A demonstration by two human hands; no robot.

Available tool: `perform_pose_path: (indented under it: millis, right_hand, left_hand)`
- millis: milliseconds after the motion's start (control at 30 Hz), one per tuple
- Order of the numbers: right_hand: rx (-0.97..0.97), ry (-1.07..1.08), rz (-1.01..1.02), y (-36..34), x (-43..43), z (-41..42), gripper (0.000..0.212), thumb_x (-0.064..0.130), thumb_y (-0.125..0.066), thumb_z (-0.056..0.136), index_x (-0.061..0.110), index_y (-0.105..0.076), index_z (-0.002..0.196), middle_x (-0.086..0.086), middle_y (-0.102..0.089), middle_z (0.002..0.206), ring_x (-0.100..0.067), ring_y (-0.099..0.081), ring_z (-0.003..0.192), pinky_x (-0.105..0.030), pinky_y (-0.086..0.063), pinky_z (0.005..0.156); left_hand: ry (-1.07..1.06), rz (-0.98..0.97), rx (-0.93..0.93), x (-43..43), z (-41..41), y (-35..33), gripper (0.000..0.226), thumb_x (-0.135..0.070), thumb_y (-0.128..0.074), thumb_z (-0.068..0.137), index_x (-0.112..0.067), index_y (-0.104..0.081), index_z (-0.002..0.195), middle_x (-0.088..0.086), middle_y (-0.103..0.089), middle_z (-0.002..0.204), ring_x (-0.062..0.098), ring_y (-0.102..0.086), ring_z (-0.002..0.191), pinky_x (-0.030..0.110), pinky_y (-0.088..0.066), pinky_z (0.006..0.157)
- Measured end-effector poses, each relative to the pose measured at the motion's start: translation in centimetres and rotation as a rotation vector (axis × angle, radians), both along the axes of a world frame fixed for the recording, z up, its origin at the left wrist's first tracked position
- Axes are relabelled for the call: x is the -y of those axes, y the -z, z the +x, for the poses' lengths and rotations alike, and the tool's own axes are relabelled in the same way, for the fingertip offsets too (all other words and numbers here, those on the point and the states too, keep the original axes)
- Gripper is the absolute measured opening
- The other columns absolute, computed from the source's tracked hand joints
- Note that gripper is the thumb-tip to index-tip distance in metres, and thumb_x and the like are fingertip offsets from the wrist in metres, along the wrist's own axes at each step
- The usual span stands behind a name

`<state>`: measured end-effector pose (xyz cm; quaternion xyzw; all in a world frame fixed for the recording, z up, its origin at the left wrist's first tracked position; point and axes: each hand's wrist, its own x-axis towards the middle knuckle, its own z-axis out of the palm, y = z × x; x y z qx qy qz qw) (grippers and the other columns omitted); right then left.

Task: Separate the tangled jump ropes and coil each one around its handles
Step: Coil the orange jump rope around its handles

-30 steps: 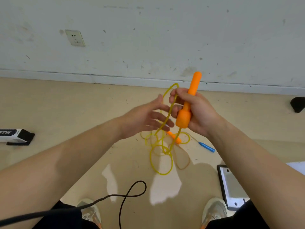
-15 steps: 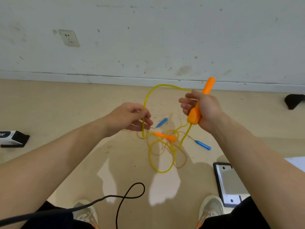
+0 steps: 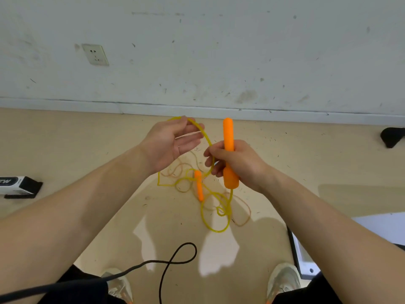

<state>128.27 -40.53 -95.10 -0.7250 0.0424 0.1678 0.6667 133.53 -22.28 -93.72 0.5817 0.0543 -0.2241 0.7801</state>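
My right hand point(image 3: 238, 163) grips an orange jump-rope handle point(image 3: 228, 137) held upright. The yellow rope point(image 3: 215, 229) arcs from that hand up over the fingers of my left hand point(image 3: 173, 142), whose palm faces up with fingers loosely spread; the rope is draped over the fingertips. Below the hands the rest of the yellow rope lies in tangled loops on the floor, with the second orange handle point(image 3: 199, 186) in the middle of them. A thin clear or brownish rope point(image 3: 244, 216) is mixed into the same tangle. The blue handles are hidden behind my hands.
A black cable point(image 3: 175, 260) loops across the floor near my shoes point(image 3: 283, 281). A black-and-white box point(image 3: 18, 186) lies at the left, a grey metal plate point(image 3: 301, 257) at the right, a dark object point(image 3: 392, 137) at the far right. The white wall point(image 3: 219, 51) is close ahead.
My left hand rose and opened, carrying the yellow rope up and toward the handle. My right hand turned the orange handle upright. The blue handles went out of sight.
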Motion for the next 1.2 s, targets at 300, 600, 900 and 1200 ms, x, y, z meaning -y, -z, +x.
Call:
perform_pose_path:
  millis: [300, 600, 900, 1200]
  right_hand:
    - [-0.031, 0.296, 0.566, -2.8, 1.6, 1.9, 0.019, 0.016, -0.052, 0.101, 0.004, -0.062, 0.091, -0.004, -0.062, 0.068, -0.011, -0.048, 0.049, -0.021, -0.043, 0.050]
    - [-0.004, 0.514, 0.563, -2.3, 4.7, 2.2, 0.024, 0.024, -0.049, 0.104, 0.005, -0.062, 0.101, -0.009, -0.072, 0.084, -0.013, -0.058, 0.056, -0.023, -0.050, 0.054]
    - [-0.122, 0.093, 0.166, -0.8, 2.6, 0.5, 0.027, 0.021, -0.052, 0.100, 0.006, -0.067, 0.118, -0.013, -0.073, 0.113, -0.022, -0.063, 0.063, -0.032, -0.052, 0.061]
    - [-0.033, -0.188, -0.192, 0.1, 0.6, 0.0, 0.024, 0.025, -0.054, 0.101, 0.008, -0.070, 0.103, -0.016, -0.072, 0.099, -0.021, -0.064, 0.067, -0.031, -0.051, 0.059]
  left_hand:
    - [0.661, 0.500, 0.169, 1.2, -3.4, 3.5, 0.072, -0.070, -0.025, 0.096, -0.014, -0.069, 0.103, -0.001, -0.073, 0.111, 0.010, -0.064, 0.112, 0.041, -0.034, 0.111]
    - [0.570, 0.727, 0.212, -1.7, -2.6, 4.9, 0.020, -0.018, -0.048, 0.105, -0.010, -0.062, 0.095, 0.006, -0.076, 0.096, 0.027, -0.072, 0.093, 0.025, -0.053, 0.073]
    - [0.314, 0.205, 0.154, -0.4, -1.8, -1.4, 0.017, -0.024, -0.045, 0.104, -0.016, -0.058, 0.096, 0.004, -0.075, 0.099, 0.027, -0.075, 0.087, 0.030, -0.060, 0.071]
    - [-0.070, -0.115, 0.038, -0.9, -0.2, -2.2, 0.017, -0.021, -0.043, 0.106, -0.014, -0.057, 0.099, 0.002, -0.076, 0.101, 0.027, -0.075, 0.093, 0.028, -0.061, 0.070]
